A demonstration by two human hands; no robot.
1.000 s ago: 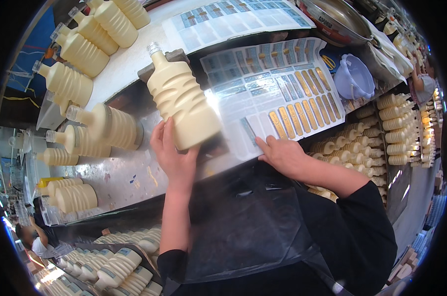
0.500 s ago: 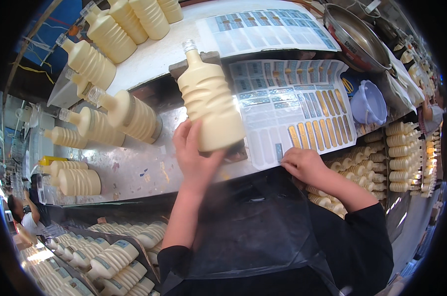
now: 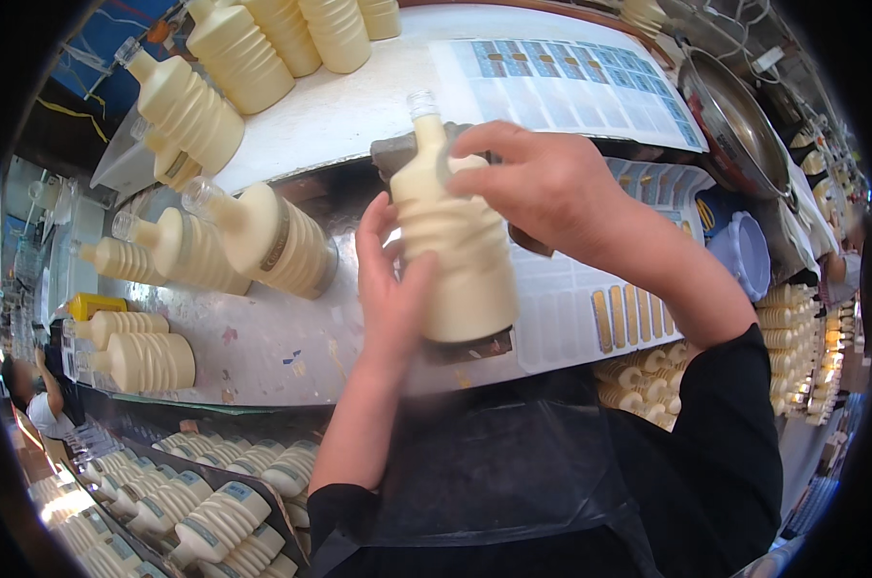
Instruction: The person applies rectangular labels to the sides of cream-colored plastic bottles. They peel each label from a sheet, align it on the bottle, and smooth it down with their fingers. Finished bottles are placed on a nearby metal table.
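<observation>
A cream ribbed bottle point(image 3: 460, 275) with a clear neck lies on a dark rest on the bench in front of me. My left hand point(image 3: 393, 275) is closed against its left side, fingers and thumb bent around the ribs. Over the bottle's shoulder, my right hand point(image 3: 542, 183) pinches a narrow greyish sticker point(image 3: 443, 169) between thumb and fingers, against or very close to the surface; motion blur hides whether it touches. Right of the bottle, partly covered by my right forearm, lies a sticker sheet point(image 3: 551, 323) with gold strips.
More cream bottles point(image 3: 280, 241) lie at left and stand at the back left. A second sticker sheet point(image 3: 571, 87) covers the white upper shelf. At right are a lilac bucket point(image 3: 741, 252) and a metal pan point(image 3: 734, 120). Racks of bottles point(image 3: 229, 515) flank me below.
My right hand has lifted from the sheet's lower edge to the bottle's shoulder, carrying a sticker. My left hand has moved up along the bottle's side. The view has shifted.
</observation>
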